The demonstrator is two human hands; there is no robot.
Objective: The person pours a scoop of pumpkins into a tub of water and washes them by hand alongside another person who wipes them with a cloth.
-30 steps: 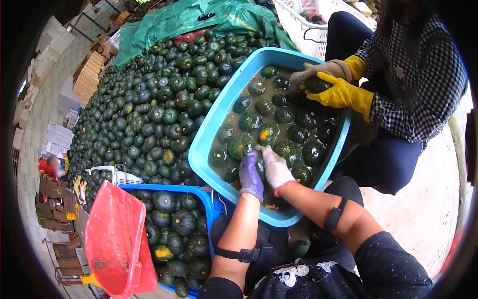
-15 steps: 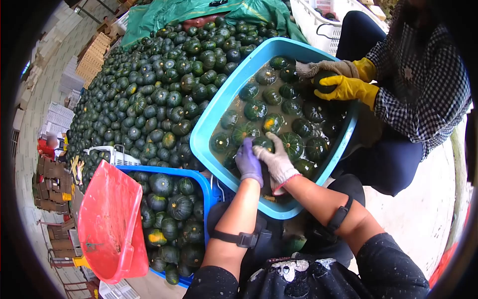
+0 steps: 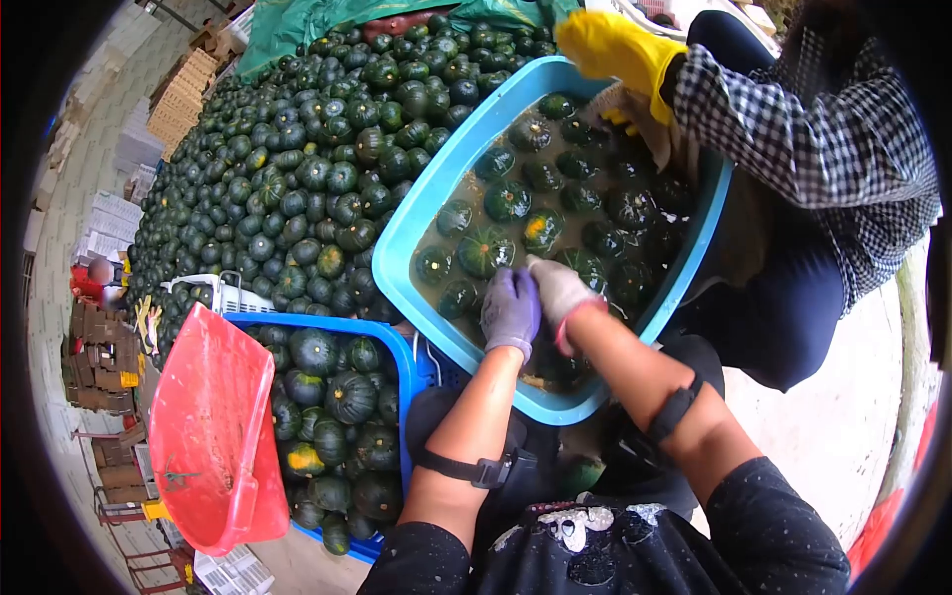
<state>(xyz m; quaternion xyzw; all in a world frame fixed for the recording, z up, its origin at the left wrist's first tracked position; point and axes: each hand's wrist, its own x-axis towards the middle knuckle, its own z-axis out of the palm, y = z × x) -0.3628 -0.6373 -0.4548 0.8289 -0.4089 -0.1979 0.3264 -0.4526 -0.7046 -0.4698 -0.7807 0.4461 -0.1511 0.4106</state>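
Down at the near rim of the blue tub point(image 3: 416, 223), both hands are closing together over a dark squash point(image 3: 540, 317) in the murky water, left hand point(image 3: 511, 307) in purple, right hand point(image 3: 560, 293) in white, likely gripping it from both sides for scrubbing. At one o'clock, a co-worker's yellow glove point(image 3: 615, 50) is now lifting clear of the tub, no longer holding a squash there.

One light-blue tub point(image 3: 416, 228); one blue crate point(image 3: 405, 367); one red scoop point(image 3: 213, 436); two people.
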